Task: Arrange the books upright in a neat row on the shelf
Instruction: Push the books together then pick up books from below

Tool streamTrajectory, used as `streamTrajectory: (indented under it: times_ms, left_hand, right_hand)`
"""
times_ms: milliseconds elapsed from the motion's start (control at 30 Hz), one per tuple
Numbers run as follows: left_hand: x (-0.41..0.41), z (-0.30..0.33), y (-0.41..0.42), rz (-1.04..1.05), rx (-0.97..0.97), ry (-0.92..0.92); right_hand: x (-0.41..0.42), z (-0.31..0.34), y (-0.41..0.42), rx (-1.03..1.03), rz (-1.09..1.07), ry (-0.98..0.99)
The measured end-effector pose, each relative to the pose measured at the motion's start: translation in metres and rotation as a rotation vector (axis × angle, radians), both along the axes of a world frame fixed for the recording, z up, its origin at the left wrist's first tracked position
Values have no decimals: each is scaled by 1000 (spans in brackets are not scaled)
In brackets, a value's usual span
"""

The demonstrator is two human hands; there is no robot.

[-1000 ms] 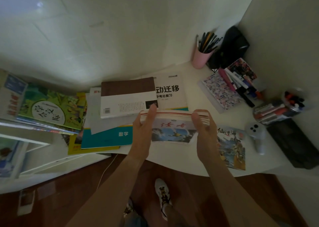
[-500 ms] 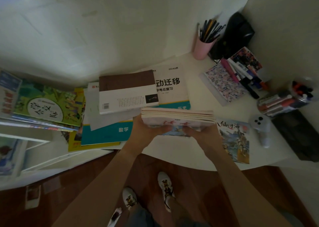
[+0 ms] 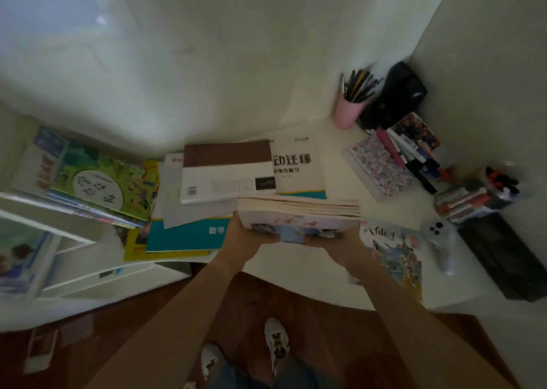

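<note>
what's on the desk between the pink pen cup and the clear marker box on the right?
Head view: a floral notebook with loose markers lying over its far edge, between the pink pen cup and the marker box.

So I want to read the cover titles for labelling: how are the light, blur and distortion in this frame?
Head view: dim, with no glare; motion blur smears the title on the stack of books held by the left hand and right hand; wide-angle bending curves the desk edge and walls; the white workbook characters stay partly legible.
</note>
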State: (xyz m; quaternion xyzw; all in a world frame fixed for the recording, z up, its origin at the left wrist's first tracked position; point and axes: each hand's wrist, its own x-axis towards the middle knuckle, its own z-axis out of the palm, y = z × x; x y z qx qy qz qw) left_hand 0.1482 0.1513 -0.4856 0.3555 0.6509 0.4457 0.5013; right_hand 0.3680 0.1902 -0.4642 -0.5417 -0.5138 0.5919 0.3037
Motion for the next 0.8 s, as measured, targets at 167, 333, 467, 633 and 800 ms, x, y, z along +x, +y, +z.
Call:
streamTrajectory:
  times_ms: [167, 333, 467, 633, 800]
  left_hand:
    - [-52, 116, -21, 111, 117, 84]
    - [-122, 264, -71, 264, 339, 140]
    - [-162, 361, -132, 379, 493, 294]
    - [-188, 419, -209, 514, 615, 368]
    - [-223, 458, -254, 578, 738, 493]
  right_hand:
    - [-52, 105, 16, 217, 249, 30]
    - [-136, 241, 7, 548, 437, 93]
    - [-201, 323, -28, 682, 499, 257]
    - [-257, 388, -79, 628, 643, 523]
    - [-322, 443, -106, 502, 746, 620]
